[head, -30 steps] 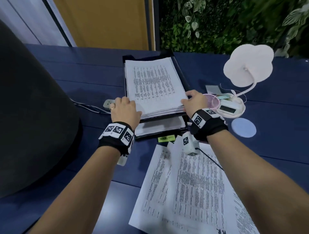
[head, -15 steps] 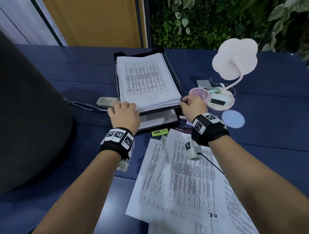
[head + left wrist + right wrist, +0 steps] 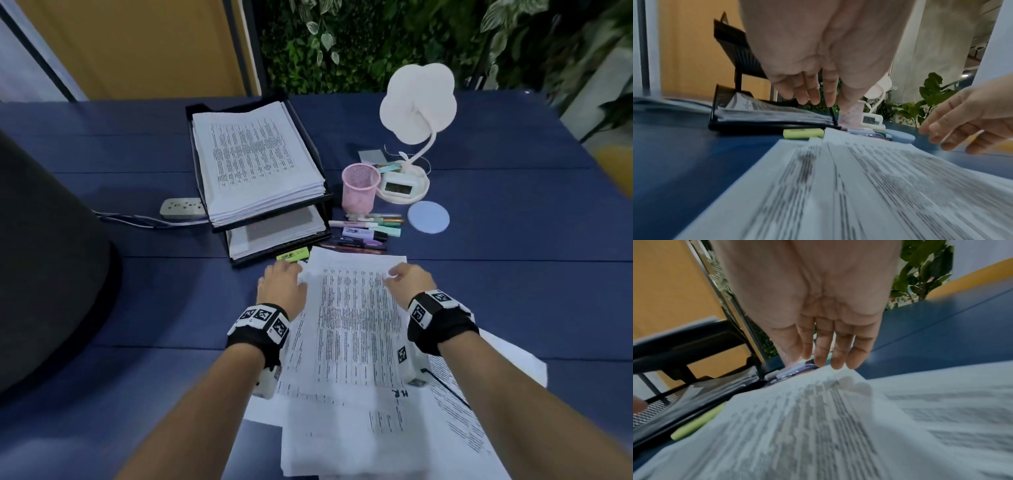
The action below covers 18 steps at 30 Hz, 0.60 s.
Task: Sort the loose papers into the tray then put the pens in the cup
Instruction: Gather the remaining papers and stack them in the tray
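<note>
Loose printed papers (image 3: 356,325) lie fanned on the blue table in front of me. My left hand (image 3: 282,279) hovers open over their far left corner, and my right hand (image 3: 406,274) hovers open over the far right corner; the wrist views show straight fingers holding nothing. Behind stands a black two-tier tray (image 3: 327,197) with a thick paper stack (image 3: 253,161) on its top tier. A pink mesh cup (image 3: 359,186) stands right of the tray, with several pens and highlighters (image 3: 371,228) lying before it. A green highlighter (image 3: 293,255) lies by the tray's front.
A white desk lamp (image 3: 419,102) with a small clock (image 3: 397,186) in its base stands behind the cup. A pale blue round coaster (image 3: 428,217) lies right of the pens. A power strip (image 3: 181,208) sits left of the tray. A dark rounded object (image 3: 44,267) fills the left.
Both hands have left the stack in the tray and drawn back toward me, now over the far edge of the loose papers. The view has tilted down.
</note>
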Motion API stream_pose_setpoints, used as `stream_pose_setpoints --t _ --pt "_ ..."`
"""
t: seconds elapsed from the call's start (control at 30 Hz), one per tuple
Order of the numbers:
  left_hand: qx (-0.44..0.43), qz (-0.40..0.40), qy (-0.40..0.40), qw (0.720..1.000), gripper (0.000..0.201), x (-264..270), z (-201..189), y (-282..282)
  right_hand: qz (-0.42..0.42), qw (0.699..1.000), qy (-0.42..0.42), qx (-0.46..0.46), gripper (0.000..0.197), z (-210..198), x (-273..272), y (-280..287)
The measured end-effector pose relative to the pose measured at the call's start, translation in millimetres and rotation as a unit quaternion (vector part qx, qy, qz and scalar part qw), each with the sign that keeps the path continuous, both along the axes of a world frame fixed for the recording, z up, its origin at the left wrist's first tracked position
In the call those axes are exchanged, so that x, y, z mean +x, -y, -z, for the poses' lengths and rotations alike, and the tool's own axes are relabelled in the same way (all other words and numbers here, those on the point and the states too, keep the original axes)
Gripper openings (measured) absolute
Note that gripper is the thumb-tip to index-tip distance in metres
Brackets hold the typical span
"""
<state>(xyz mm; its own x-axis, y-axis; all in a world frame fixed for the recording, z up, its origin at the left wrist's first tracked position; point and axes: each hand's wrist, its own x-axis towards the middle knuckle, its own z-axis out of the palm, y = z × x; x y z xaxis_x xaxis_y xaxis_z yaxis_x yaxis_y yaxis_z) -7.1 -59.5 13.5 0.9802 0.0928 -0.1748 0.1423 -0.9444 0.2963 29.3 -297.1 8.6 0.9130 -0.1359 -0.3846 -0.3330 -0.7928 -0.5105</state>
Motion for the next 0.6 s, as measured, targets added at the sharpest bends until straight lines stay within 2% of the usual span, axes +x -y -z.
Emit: stream_pose_setpoints --t 0.17,0.23,0.33,0.43,0.5,0.6 --pt "-0.047 -0.055 -0.118 0.99 0.051 -4 25 10 -0.015 0.997 -0.058 -0.052 0.038 13 -21 21" --pt "-0.091 -0.104 -0.131 0.982 0.057 -3 31 14 -0.03 0.995 -0.082 -0.057 0.042 16 -26 24" --pt "-0.18 -0.174 -0.122 0.96 0.055 -2 34 18 -0.051 0.992 -0.099 -0.059 0.052 19 -31 26" --pt "-0.22 -0.156 -0.136 0.953 0.052 -6 38 24 -0.058 0.993 -0.094 -0.046 0.055 17 -34 28" --pt "-0.237 -0.128 -0.116 0.956 0.046 -13 38 31 -0.048 0.995 -0.087 -0.03 0.058 20 -35 30" --pt "-0.32 -0.117 -0.061 0.938 0.031 -20 37 34 0.025 0.997 -0.059 0.033 0.071 25 -34 34"
